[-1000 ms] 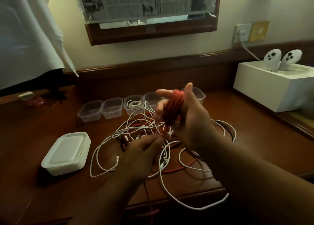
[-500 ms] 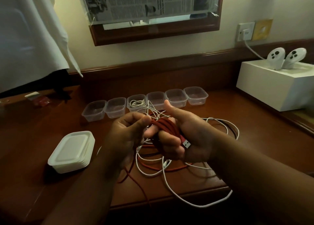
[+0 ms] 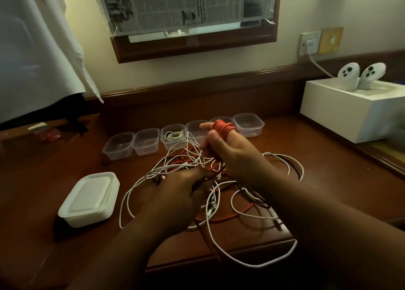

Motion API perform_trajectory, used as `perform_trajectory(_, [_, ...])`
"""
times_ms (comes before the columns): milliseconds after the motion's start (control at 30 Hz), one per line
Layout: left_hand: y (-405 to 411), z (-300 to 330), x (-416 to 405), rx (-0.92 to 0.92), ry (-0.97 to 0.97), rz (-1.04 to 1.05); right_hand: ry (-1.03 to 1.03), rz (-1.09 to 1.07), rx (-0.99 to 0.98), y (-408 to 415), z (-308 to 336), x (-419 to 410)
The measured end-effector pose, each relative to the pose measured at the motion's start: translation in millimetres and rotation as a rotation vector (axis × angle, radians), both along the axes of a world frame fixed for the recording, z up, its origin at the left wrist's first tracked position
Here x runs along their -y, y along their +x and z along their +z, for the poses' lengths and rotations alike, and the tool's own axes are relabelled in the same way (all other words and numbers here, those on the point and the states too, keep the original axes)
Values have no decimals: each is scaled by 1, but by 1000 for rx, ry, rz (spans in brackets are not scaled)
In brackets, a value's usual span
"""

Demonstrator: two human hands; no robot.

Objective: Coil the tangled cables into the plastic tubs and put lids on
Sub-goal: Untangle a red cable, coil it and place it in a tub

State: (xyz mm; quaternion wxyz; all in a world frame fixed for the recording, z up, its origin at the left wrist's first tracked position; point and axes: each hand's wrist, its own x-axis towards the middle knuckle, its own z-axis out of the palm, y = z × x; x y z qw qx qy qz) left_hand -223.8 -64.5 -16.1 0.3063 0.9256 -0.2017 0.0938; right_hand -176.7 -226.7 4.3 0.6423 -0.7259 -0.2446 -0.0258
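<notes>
Dark wooden tabletop [image 3: 65,158] carries six clear tubs [image 3: 146,141] in a row beyond the fingers; only the third holds a coiled white cable [image 3: 174,135]. The right hand [image 3: 228,149] has red cable [image 3: 221,126] wound around its raised fingers [image 3: 206,126], while the left hand [image 3: 175,193] pinches the loose strand below. Tangled cables [image 3: 197,180] lie beneath both hands; stacked lids [image 3: 89,200] wait leftward, none fitted, so most work remains.

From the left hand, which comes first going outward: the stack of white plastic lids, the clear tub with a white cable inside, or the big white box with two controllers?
1. Stack of white plastic lids: nearest to the left hand, just to its left.
2. Clear tub holding a coiled white cable: behind the hand, third in the row.
3. White box with two controllers: farthest, far right by the wall.
</notes>
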Motion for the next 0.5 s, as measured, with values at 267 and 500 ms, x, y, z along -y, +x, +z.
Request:
perform_trajectory(267, [14,7,-14,31,169,17,-987,-84,221,-5,12,-1])
perform_trajectory(500, [29,2,-37,28,226,-97,-856,204,-231,8,23,28])
